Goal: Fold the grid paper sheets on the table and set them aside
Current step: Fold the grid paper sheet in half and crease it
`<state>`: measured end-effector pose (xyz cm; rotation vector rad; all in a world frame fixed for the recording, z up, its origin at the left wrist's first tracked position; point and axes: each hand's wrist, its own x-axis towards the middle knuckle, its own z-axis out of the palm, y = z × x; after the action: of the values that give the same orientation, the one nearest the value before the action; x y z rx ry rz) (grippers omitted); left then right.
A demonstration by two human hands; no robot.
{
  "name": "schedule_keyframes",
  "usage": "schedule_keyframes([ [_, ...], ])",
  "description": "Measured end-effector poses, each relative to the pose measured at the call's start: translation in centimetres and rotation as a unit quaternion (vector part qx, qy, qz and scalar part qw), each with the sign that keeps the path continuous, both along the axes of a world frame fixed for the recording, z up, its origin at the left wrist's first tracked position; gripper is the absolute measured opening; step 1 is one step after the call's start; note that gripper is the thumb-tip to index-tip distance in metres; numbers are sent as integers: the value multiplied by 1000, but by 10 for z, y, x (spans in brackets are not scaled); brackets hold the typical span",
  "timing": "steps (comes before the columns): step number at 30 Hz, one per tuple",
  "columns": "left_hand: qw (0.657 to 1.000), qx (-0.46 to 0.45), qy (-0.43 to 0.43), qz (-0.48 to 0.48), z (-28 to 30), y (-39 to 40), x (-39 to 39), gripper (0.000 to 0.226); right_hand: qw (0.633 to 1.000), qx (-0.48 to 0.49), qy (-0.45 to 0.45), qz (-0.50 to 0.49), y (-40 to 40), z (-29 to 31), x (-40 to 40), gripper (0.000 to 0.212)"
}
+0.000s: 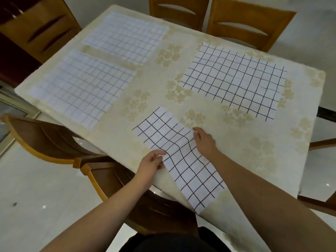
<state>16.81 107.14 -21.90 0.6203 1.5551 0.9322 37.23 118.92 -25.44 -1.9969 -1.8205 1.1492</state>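
A long, narrow black-grid sheet (179, 157) lies near the table's front edge, buckled upward in its middle. My left hand (151, 161) pinches its left edge at the buckle. My right hand (204, 141) rests on its right edge, fingers curled at the paper's rim. A larger black-grid sheet (234, 80) lies flat at the right. Two sheets with faint blue grid lie flat on the left: one at the far left (127, 36), one closer (83, 88).
The table (245, 146) carries a cream cloth with a pale flower pattern. Wooden chairs stand around it: two at the far side (241, 24), one at the far left (36, 28), two at the near left (54, 142). The floor is pale tile.
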Motion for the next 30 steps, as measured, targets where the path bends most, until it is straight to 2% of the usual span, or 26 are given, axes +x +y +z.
schedule_keyframes([
  [8, 998, -14, -51, -16, 14, 8, -23, 26, 990, -50, 132, -9, -5, 8, 1, 42],
  [14, 999, -5, -52, 2, 25, 16, -31, 26, 960, -26, 267, -84, -21, 36, -1, 28],
  [21, 998, 55, -38, 16, 40, 32, -37, 14, 945, 60, 301, -110, -35, 58, 8, 22],
  [25, 992, 116, 30, -31, 50, 42, -43, 20, 938, 82, 314, -125, -45, 70, 14, 22],
  [30, 983, 157, 63, -75, 65, 49, -46, 25, 929, 75, 339, -130, -61, 83, 13, 31],
])
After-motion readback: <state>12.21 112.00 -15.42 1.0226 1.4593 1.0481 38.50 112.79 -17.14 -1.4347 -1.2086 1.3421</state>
